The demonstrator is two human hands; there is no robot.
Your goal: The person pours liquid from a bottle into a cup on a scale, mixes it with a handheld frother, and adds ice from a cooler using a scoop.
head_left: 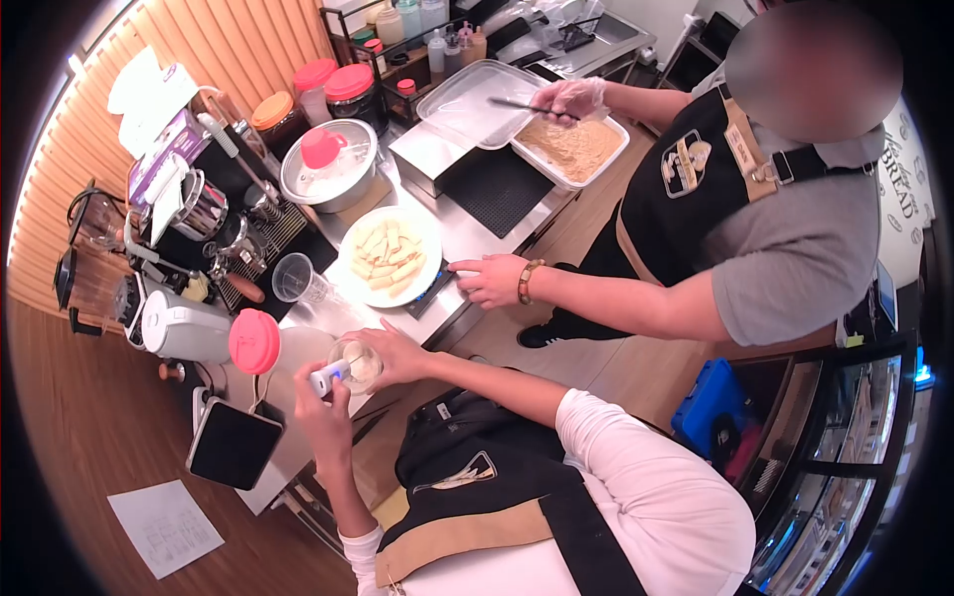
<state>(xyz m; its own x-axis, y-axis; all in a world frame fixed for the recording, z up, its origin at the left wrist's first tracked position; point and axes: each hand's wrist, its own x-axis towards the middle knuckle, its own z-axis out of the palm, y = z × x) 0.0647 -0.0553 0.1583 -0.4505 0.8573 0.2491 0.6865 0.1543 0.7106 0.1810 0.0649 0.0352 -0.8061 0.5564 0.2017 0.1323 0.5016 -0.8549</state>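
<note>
My left hand (324, 409) is wrapped round a small white handheld frother (328, 377) with a blue light on its body. The frother's head points toward a clear cup (370, 378), which has something pale inside; how deep the tip reaches is hard to see. My right hand (396, 355) grips this cup from the side. Just beyond it, a white plate (350, 273) bears several pale, finger-shaped pieces. Another clear plastic cup (294, 278) stands to the left of that plate, near a jar with a red lid (254, 341).
Across the counter, a co-worker's bare hand (487, 281) touches a scale (429, 298) at the plate's edge. Their gloved hand (569, 101) holds a dark-handled spreading tool above a tub (624, 134) of tan paste. A white kettle (184, 328) and tablet (236, 444) stand left.
</note>
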